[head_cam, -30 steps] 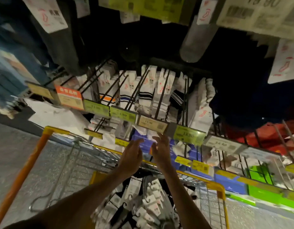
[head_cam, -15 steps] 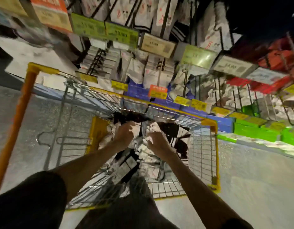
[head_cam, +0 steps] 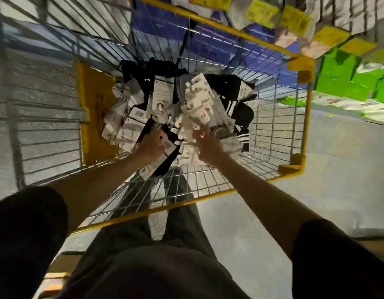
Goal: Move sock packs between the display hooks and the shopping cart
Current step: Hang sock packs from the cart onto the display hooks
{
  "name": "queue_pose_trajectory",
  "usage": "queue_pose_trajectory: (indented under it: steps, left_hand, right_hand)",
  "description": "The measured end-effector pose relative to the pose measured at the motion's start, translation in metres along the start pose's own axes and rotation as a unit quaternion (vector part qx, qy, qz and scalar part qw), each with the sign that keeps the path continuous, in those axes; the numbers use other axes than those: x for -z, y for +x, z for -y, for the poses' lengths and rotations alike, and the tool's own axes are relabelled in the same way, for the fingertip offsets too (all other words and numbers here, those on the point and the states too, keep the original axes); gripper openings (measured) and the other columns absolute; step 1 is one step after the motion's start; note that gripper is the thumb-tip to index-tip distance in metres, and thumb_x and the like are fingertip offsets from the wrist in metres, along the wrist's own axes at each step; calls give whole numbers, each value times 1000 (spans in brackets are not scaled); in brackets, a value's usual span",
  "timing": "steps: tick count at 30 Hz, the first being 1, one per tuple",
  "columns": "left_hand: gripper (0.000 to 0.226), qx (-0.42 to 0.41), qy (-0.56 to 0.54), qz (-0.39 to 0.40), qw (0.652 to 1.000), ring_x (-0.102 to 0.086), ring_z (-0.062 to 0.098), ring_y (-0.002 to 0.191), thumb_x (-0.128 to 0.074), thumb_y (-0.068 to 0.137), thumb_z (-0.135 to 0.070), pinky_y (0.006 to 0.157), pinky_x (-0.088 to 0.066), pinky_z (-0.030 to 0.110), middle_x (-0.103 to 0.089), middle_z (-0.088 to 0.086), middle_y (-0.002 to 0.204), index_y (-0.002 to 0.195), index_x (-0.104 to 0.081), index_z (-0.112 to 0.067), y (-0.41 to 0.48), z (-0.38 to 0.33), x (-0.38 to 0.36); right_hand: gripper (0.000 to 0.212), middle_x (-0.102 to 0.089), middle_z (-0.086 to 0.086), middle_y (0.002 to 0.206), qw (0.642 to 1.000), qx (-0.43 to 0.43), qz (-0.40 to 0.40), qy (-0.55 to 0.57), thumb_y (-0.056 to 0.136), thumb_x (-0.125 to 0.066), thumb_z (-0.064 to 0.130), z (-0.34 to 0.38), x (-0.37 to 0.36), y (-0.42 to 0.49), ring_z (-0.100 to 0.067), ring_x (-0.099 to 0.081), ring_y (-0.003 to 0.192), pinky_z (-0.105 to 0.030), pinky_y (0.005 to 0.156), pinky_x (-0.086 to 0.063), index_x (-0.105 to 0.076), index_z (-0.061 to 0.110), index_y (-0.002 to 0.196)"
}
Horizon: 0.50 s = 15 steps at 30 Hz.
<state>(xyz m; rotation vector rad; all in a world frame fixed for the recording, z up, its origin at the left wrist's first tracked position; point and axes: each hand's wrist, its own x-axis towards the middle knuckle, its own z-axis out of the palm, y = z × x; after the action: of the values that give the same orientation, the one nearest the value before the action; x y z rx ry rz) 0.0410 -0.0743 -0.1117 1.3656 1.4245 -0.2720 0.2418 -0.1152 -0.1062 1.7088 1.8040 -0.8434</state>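
Both hands now lie inside the shopping cart [head_cam: 307, 117], whereas a second earlier they were raised with straight fingers toward the display hooks beyond its far rim, and half a second ago they were just reaching the load; the view has swung down with them. Judged from this, one trip to the hooks is over and the step in hand is choosing the next item from the cart. Sock packs [head_cam: 195, 104] lie heaped in the middle of the cart floor, white card headers uppermost, with black striped socks [head_cam: 236, 104] toward the cart's right wall. Left hand [head_cam: 152, 145]: grip curled round a dark pack [head_cam: 168, 145] bearing a barcode label, at the near edge of the heap. Right hand [head_cam: 206, 147]: grip spread, fingertips on white packs at the near side of the heap, apparently pinching nothing, though motion blur leaves this uncertain. Hidden or unclear: the hooks are cut off past the cart's far rim, where only smeared yellow price tags [head_cam: 294, 20] and blue boxes [head_cam: 208, 46] behind the wire show; how many packs the left grip encloses cannot be told; the lower layers of the heap are covered.
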Motion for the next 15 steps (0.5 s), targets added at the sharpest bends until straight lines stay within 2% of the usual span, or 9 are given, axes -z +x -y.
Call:
queue_pose_trajectory:
  steps: [1,3,7,9,12,15]
  left_hand:
    - [34,-5,-6,2,1000,-61,37,103,-51,95,-4,81,-52,41,-63,19,116,128,-56,-5,2,-2,-4]
    - [28,-15,-27,8,999,-61,37,107,-54,90,2,90,-51,46,-65,21,113,116,-61,-1,3,0,-16]
    - [29,-30,-51,8,998,-64,35,99,-55,82,6,88,-52,47,-68,19,104,109,-62,-2,7,3,-27]
    - [28,-32,-64,5,997,-64,35,100,-56,82,7,89,-52,46,-68,21,104,108,-63,-1,4,-2,-28]
    - [28,-20,-83,9,996,-64,33,102,-57,84,6,90,-52,44,-68,20,106,110,-64,-3,0,-9,-25]
    - [25,-6,-124,4,992,-64,30,101,-60,86,4,85,-53,37,-68,19,105,110,-65,-2,-3,-17,-19]
  right_hand:
    - [66,-8,-30,156,1000,-2,-13,-12,84,-63,12,-1,-5,1,-46,-22,142,-53,109,-34,-33,12,143]
    - [58,-8,-25,156,999,-14,-29,-27,83,-66,14,-2,-12,1,-42,-25,140,-50,109,-33,-43,15,137]
    - [55,-9,-25,156,997,-18,-64,-29,82,-72,19,2,-20,0,-41,-21,142,-49,111,-29,-51,16,133]
    - [58,-13,-24,155,998,-13,-67,-17,79,-76,24,2,-25,0,-40,-25,141,-50,113,-27,-54,21,132]
    - [48,-24,-16,152,993,21,-100,64,76,-79,19,0,-28,-5,-34,-38,135,-46,109,-39,-64,30,120]
    - [48,-39,-6,146,969,59,-193,145,75,-79,15,-8,-28,-19,-24,-50,126,-32,96,-51,-64,24,119]
